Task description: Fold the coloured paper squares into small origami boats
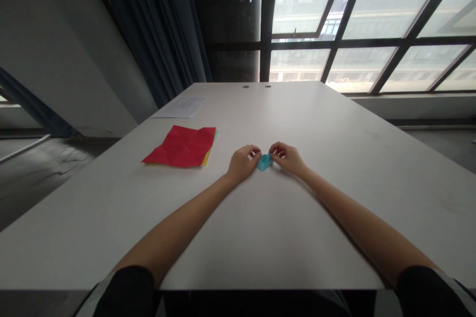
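Note:
A small piece of folded light-blue paper (264,162) is held between my two hands, at the middle of the white table (275,237). My left hand (243,160) pinches its left side between thumb and fingers. On the opposite side, my right hand (288,156) grips the right edge in the same way. The paper comes to a point toward me, and its upper edges are partly covered by my fingertips. Its exact folds are too small to make out.
Left of my hands lies a stack of coloured paper sheets, a creased red sheet (182,146) on top with yellow and pale blue edges beneath. Farther back, a white printed sheet (180,107) rests near the table's left edge. A dark blue curtain (156,24) and windows stand beyond.

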`<move>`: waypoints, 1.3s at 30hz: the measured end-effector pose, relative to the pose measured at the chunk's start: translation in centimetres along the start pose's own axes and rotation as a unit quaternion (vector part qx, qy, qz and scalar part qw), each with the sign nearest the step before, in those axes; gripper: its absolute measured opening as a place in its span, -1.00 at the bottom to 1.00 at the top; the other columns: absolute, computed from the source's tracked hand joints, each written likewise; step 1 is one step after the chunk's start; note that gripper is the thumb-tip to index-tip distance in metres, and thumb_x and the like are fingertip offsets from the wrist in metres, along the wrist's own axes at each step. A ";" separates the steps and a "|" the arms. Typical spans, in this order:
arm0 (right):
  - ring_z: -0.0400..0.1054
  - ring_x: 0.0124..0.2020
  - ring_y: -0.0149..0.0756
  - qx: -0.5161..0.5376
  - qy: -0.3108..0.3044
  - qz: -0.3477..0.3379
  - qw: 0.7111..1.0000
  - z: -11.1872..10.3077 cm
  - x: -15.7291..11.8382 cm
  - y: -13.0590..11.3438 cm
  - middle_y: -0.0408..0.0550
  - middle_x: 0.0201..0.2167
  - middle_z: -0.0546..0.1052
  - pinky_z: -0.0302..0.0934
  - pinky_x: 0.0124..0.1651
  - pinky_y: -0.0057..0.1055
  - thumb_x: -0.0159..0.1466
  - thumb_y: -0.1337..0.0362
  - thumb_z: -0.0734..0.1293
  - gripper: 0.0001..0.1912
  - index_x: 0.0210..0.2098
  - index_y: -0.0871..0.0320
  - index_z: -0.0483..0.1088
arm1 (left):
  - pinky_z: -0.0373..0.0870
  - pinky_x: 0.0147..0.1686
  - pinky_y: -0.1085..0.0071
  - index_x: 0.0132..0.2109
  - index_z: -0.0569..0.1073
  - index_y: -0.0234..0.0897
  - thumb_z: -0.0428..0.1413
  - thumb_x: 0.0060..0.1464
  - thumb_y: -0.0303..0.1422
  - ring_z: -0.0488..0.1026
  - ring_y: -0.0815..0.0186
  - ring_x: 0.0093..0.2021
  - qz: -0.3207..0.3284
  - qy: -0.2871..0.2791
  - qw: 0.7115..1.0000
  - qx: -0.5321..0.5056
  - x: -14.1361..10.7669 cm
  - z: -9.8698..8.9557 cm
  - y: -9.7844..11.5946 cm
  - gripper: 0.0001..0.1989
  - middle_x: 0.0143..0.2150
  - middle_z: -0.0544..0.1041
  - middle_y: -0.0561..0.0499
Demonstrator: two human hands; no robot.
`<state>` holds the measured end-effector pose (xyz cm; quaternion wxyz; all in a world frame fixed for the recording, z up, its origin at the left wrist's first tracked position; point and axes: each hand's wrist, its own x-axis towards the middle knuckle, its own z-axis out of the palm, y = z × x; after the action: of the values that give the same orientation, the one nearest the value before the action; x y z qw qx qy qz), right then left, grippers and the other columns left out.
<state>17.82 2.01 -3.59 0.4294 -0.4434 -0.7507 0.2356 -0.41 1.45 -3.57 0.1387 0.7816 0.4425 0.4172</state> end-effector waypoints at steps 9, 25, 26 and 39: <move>0.36 -0.39 -0.37 -0.118 -0.072 -0.073 0.988 -0.8 0.3 -1.1 -0.13 -0.45 0.51 0.18 -0.31 -0.45 0.00 0.40 0.28 -0.73 -0.28 0.12 0.45 | 0.34 -0.41 0.47 -0.34 0.46 -0.28 0.08 -0.01 -0.24 0.43 0.36 -0.39 -0.050 0.003 0.991 -0.124 0.1 -0.1 0.5 -0.81 -0.40 0.51 0.01; 0.32 -0.39 -0.34 -0.226 -0.142 -0.084 0.960 -2.0 0.7 -1.9 -0.15 -0.44 0.52 0.11 -0.35 -0.45 0.09 0.36 0.29 -0.78 -0.29 0.00 0.48 | 0.40 -0.37 0.44 -0.35 0.46 -0.32 0.11 -0.04 -0.23 0.44 0.35 -0.38 -0.082 0.001 0.982 -0.171 -0.1 0.2 0.4 -0.79 -0.40 0.49 -0.01; 0.32 -0.39 -0.34 -0.231 -0.145 -0.083 0.958 -2.0 0.8 -1.9 -0.15 -0.44 0.52 0.10 -0.36 -0.46 0.09 0.35 0.29 -0.79 -0.30 -0.01 0.48 | 0.39 -0.37 0.44 -0.35 0.46 -0.31 0.11 -0.04 -0.23 0.43 0.35 -0.37 -0.081 -0.002 0.982 -0.172 -0.1 0.2 0.5 -0.78 -0.40 0.49 -0.01; 0.34 -0.47 -0.37 0.083 0.010 0.053 0.995 -1.1 1.4 -0.8 -0.12 -0.52 0.47 0.22 -0.35 -0.41 0.07 0.20 0.30 -0.75 -0.28 0.18 0.43 | 0.33 -0.17 0.37 -0.04 0.36 -0.26 0.23 -0.18 -0.17 0.42 0.29 -0.13 -0.231 -0.051 0.829 -0.506 0.6 1.0 -0.2 -0.48 -0.01 0.41 -0.13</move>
<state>18.04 2.83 -1.86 0.4596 -0.4476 -0.6993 0.3151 0.40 2.23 -3.96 0.6296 0.4969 0.3291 0.4984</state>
